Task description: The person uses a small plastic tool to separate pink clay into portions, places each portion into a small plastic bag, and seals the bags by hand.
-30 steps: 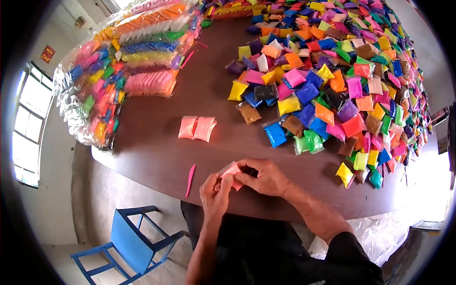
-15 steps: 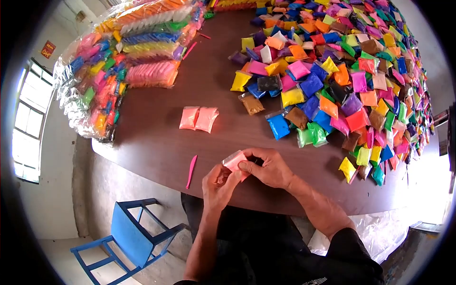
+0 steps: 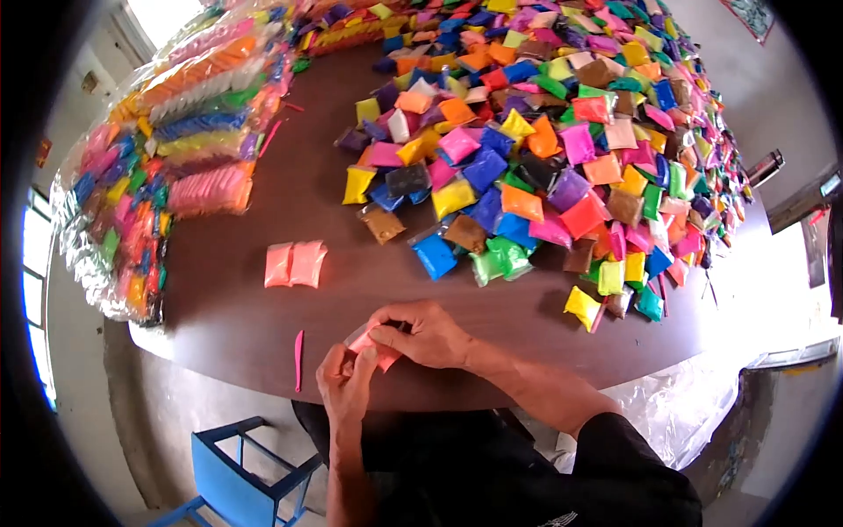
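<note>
- A person's two bare hands meet just above the near edge of a dark brown worktop [image 3: 219,294], seen from a camera worn on the head.
- Between them is a small coral packet [image 3: 386,357], tilted, with a clear strip of film along its upper edge.
- The left hand [image 3: 344,384] pinches the packet's near left side, its fingers curled close and thumb up.
- The right hand [image 3: 426,335] has its fingers closed on the far side of the packet, thumb pressed across the top.
- Two more coral packets [image 3: 307,264] lie flat side by side further in, apart from the hands; a slim pink stick [image 3: 299,362] lies nearer, left of the hands.
- A broad heap of coloured packets [image 3: 527,206] covers the right and far side; neat rows of packets [image 3: 211,189] and clear plastic stand at the far left.
- The packet looks light, soft and plump, likely to dent under pressure; its film is probably slick and thin enough to split. The filled body seems best held flat between thumb and fingers, the clear edge being limper.
- The hands cover much of the packet, so its underside, its seal and most fingertips cannot be made out.
- The heap's far edge blurs, and a blue chair [image 3: 230,479] is cut off at the bottom.
</note>
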The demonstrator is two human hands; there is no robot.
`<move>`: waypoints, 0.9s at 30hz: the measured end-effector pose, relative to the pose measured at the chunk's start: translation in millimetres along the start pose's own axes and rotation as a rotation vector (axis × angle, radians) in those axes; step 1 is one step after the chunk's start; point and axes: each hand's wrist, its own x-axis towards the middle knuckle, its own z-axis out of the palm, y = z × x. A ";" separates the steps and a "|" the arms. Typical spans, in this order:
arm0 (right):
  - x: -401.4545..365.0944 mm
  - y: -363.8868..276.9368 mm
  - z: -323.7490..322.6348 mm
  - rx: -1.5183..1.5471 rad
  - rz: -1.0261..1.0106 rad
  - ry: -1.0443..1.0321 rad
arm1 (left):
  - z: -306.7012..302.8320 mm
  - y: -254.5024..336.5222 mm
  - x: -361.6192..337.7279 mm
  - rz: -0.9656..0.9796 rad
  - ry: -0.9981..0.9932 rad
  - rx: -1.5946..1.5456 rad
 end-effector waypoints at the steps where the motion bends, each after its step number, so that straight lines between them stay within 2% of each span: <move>1: -0.7 -3.7 -3.4 -0.091 -0.036 -0.003 | -2.7 -2.5 -0.2 0.019 -0.010 0.006; 12: -2.0 -13.8 0.5 -0.364 -0.178 0.001 | 0.3 -11.9 0.8 -0.018 0.118 -0.045; 15: -0.8 -6.2 -0.3 -0.361 -0.184 0.023 | -2.5 -11.6 1.9 -0.013 0.054 -0.056; 21: -1.0 -8.1 -3.5 -0.206 -0.142 0.070 | 8.5 8.7 -1.3 0.048 -0.075 -0.027; 23: -1.8 -19.3 -3.8 0.028 0.012 -0.042 | 5.8 0.4 -1.3 0.060 -0.076 -0.009; 27: -1.8 -17.1 -2.5 -0.018 -0.053 -0.039 | 3.9 -3.7 2.4 0.062 -0.055 -0.022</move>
